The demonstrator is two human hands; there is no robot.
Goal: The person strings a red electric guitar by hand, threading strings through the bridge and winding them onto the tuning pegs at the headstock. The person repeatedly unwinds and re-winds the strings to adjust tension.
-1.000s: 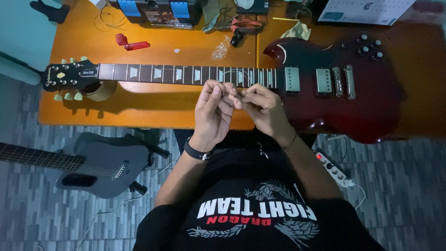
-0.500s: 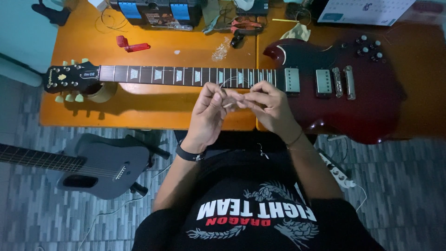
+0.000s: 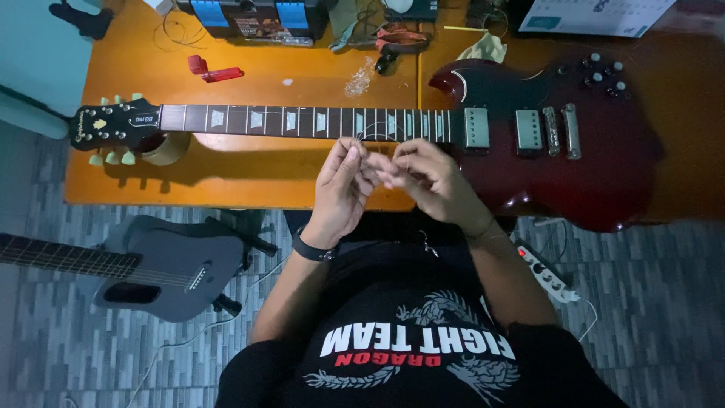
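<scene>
Head view: left hand [image 3: 341, 183] and right hand [image 3: 429, 180] met fingertip to fingertip, both pinching thin guitar string [image 3: 364, 140] above neck of red electric guitar [image 3: 559, 174] lying across orange table [image 3: 249, 170].

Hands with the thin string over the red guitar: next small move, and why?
Probably draw the string out straight along the neck. Left hand and right hand pinch it close together just in front of the red guitar, and it loops up between them, so it looks curled, not taut.
</scene>
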